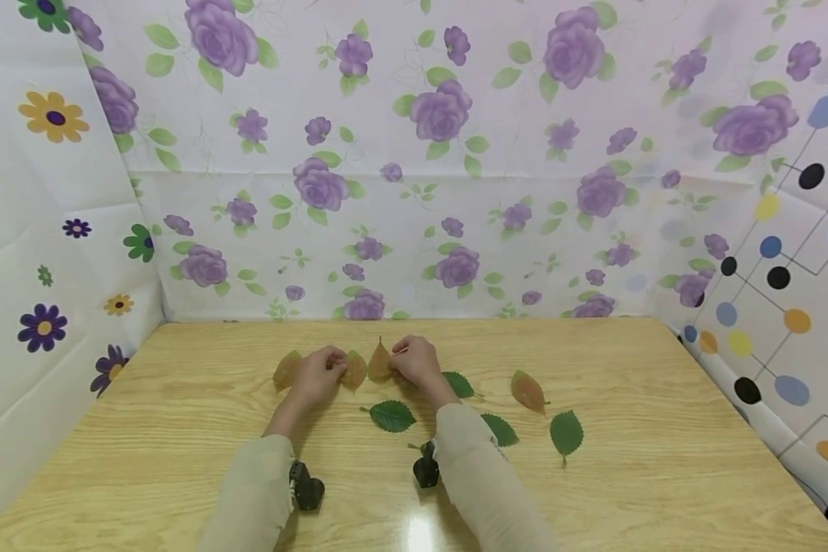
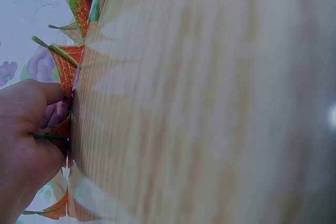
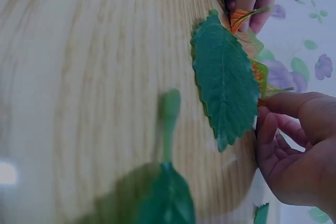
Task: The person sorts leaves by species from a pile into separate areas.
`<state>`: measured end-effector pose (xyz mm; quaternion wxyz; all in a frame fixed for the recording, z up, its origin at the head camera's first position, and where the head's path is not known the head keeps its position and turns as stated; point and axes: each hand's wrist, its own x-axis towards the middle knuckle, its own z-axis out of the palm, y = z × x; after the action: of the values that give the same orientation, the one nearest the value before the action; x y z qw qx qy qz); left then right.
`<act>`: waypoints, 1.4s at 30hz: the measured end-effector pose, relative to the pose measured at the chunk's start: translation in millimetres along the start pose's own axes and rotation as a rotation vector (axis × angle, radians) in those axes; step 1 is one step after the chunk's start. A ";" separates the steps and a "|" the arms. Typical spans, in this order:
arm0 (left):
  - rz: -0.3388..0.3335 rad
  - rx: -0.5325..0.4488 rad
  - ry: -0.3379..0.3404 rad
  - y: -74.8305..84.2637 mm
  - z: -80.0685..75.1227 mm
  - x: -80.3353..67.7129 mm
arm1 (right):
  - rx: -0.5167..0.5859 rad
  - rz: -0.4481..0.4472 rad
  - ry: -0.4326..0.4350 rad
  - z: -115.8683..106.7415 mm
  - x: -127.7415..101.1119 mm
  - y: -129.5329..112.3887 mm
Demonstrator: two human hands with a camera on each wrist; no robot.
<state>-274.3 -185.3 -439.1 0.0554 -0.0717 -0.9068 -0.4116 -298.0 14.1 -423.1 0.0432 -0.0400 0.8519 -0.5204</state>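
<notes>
My left hand (image 1: 320, 376) pinches the left edge of an orange leaf (image 1: 354, 369) with its thumb and fingertips. Just right of it, an orange leaf (image 1: 379, 363) stands stem-up, its right edge pinched by my right hand (image 1: 417, 359). A further orange leaf (image 1: 287, 369) lies left of my left hand, partly covered by it. The left wrist view shows one more orange leaf (image 2: 60, 132) beneath my left palm. A green toothed leaf (image 1: 391, 415) lies in front of the hands, and in the right wrist view a green leaf (image 3: 226, 80) lies close to my right fingers.
On the wooden table (image 1: 628, 491), green leaves (image 1: 458, 384), (image 1: 500, 429) lie around my right forearm. Farther right are an orange leaf (image 1: 527, 391) and a green leaf (image 1: 566, 435). A flowered cloth (image 1: 400, 230) hangs along the back edge. Black cameras (image 1: 307, 491) sit on both wrists.
</notes>
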 end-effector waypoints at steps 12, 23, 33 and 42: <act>0.022 0.007 0.007 1.6 0.5 -0.3 | -0.161 -0.136 -0.186 -31.5 -2.6 -35.4; 0.011 -0.024 0.007 6.5 2.5 -1.5 | -0.362 -0.332 -0.258 -94.1 -15.3 -50.5; -0.030 -0.038 0.066 -0.5 5.8 1.2 | -0.418 -0.329 -0.230 -161.3 -33.7 -11.1; -0.038 -0.066 0.103 0.8 6.3 1.9 | -0.500 -0.314 -0.219 -200.3 -48.1 40.3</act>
<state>-276.3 -179.9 -442.4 0.0918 -0.0350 -0.8900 -0.4453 -274.3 214.8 -366.4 0.0426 -0.2363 0.9272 -0.2875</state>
